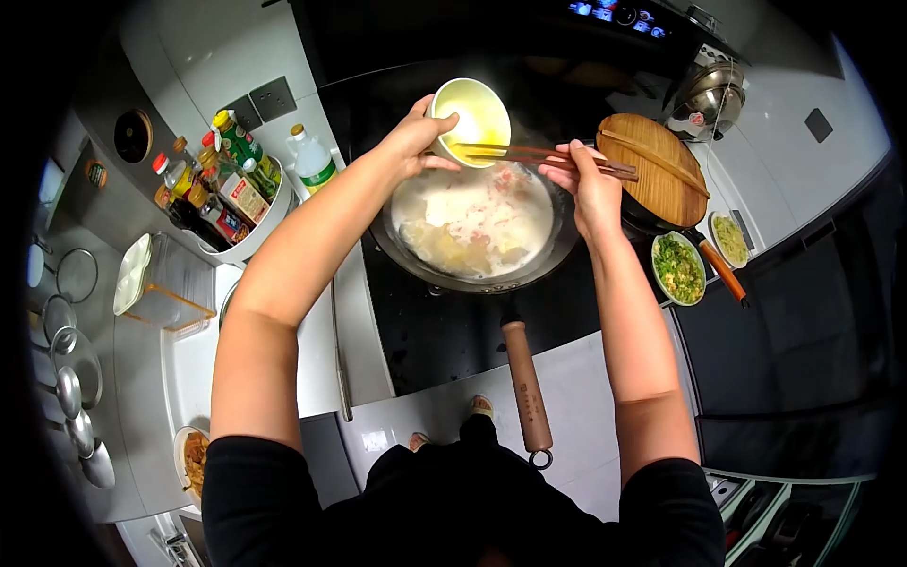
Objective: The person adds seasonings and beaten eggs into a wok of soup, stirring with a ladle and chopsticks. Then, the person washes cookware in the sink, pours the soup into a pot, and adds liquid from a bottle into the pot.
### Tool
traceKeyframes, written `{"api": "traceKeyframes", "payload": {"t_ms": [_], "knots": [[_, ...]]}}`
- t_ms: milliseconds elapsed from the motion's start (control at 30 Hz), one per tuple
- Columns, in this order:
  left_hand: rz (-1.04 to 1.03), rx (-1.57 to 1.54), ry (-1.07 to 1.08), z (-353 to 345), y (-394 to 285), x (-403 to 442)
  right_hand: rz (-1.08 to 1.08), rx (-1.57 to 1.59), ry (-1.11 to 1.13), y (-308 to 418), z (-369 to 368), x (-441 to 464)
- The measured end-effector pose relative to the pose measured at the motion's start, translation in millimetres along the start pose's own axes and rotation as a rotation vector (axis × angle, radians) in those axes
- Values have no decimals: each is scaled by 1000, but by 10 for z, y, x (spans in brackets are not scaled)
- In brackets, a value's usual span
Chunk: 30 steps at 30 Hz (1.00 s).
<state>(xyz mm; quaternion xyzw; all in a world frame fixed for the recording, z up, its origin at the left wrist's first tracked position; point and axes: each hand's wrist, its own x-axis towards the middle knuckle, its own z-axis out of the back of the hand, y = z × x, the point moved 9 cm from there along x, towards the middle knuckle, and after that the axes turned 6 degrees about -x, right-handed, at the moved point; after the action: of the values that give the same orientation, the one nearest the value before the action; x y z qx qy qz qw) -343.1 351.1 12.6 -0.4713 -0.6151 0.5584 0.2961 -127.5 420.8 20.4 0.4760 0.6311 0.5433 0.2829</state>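
Head view: two bare hands worked above a pan in the upper middle of the frame.
Left hand: this hand [416, 142] gripped a small bowl [487, 102] by its side, thumb over the rim.
Small bowl: it was tilted above the pan's far edge, yellow inside; whether liquid or a coating, I could not tell.
Right hand: this hand [592, 189] pinched a pair of chopsticks [539, 158], their tips at the bowl's lower rim.
Pan: this wide pan [569, 238] held milky soup [472, 222] with pinkish and yellowish patches.
Right of frame: an oval dish [685, 302] held chopped greens [677, 265]; just beside it, a smaller dish [748, 255] held pale green shreds [728, 238]. Above them, a wooden lid [652, 180] hid its pot's contents.
Upper left: a white tub [257, 243] held several bottles [244, 197]; a jug [311, 163] stood beside it.
Lower left: a bowl at the counter edge [179, 454] held brown food [196, 460].
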Motion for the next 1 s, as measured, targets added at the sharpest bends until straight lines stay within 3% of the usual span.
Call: {"api": "traceKeyframes", "payload": {"t_ms": [67, 167, 267, 467, 633, 733, 867, 1000], "knots": [[28, -40, 26, -2, 4, 25, 41, 48, -116, -74, 146, 47], [-24, 20, -34, -1, 13, 84, -60, 86, 9, -151, 16, -4], [-41, 10, 11, -123, 20, 116, 2, 131, -103, -170, 178, 63], [43, 228, 136, -451, 182, 47, -18, -74, -95, -41, 425, -165], [14, 233, 184, -632, 376, 152, 36, -98, -151, -112, 591, -219], [5, 205, 117, -525, 352, 219, 36, -92, -161, -190, 572, -145], [-80, 262, -133, -26, 271, 290, 67, -39, -42, -332, 121, -6], [-121, 467, -297, 388, 37, 4, 4, -22, 95, -317, -443, -88]]}}
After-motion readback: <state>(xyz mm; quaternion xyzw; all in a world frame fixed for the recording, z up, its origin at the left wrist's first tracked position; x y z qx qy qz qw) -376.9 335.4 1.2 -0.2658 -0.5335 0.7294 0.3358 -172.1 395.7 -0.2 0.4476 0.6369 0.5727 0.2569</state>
